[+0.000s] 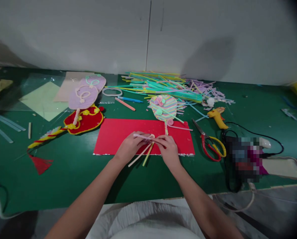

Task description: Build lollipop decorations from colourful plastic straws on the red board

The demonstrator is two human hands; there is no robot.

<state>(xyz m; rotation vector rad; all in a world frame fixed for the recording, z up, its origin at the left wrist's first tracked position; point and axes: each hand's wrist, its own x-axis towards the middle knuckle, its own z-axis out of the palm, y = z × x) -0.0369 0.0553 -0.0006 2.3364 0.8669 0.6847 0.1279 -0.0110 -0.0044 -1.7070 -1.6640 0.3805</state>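
Note:
Over the red board (111, 136), my left hand (130, 146) and my right hand (169, 150) are close together, fingertips nearly meeting. Both pinch a small bunch of pipe cleaners. A lilac pipe cleaner (141, 136) runs between the two hands. From the same spot, a cream pipe cleaner (138, 157) and a yellow pipe cleaner (147, 155) hang towards me. How they join is hidden by my fingers. Just beyond my right hand lies a round striped fan (160, 112) with curled pipe-cleaner decorations. A loose pink pipe cleaner (182, 127) lies beside its handle.
A heap of coloured pipe cleaners (163, 88) lies along the wall. On the right are scissors (209, 147), a yellow glue gun (217, 118) and its black cable. On the left lie a lilac fan (85, 93), a red fan (86, 121) with tassel, and clear glue sticks (7, 121).

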